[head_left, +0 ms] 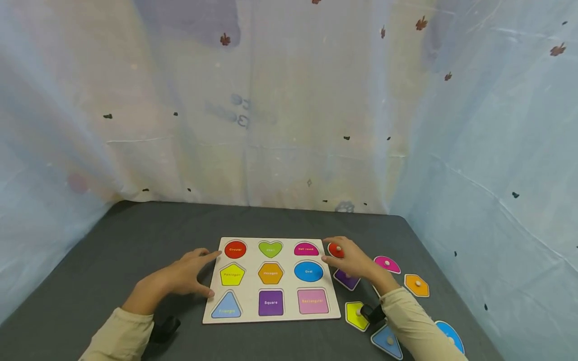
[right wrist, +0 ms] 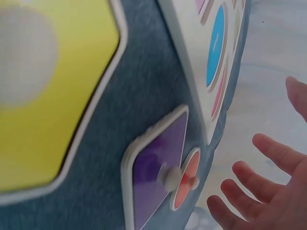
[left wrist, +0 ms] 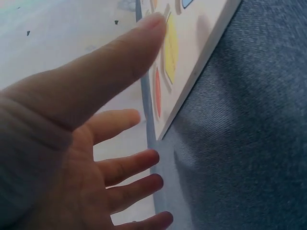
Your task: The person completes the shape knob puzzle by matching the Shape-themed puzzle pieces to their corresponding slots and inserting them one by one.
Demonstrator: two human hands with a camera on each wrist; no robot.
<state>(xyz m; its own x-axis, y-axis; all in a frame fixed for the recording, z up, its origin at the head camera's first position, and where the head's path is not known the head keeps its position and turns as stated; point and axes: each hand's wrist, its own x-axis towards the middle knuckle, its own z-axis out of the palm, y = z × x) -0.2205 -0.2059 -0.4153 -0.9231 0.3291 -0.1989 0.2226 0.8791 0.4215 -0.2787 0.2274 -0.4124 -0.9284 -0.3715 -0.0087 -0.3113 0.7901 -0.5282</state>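
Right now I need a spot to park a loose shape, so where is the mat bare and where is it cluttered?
Bare mat stretches left of the puzzle board beyond the left hand, and along the far strip behind the board. Right of the board is crowded: right hand over the red circle piece, with purple, pink, orange and yellow pieces.

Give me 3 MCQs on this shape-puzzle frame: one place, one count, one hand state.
1. Where does the red round knobbed piece lie?
A. Beside the white wooden puzzle board's right edge
B. In the board's top-left recess
C. Left of the board

2. How many coloured recesses does the board show?
A. Six
B. Nine
C. Twelve

3. How is the left hand?
A. Closed in a fist
B. Pinching a piece
C. Fingers straight at the board's left edge

Answers: 1 A, head view shows it under the right hand; 2 B, three rows of three; 3 C, left wrist view shows spread fingers.
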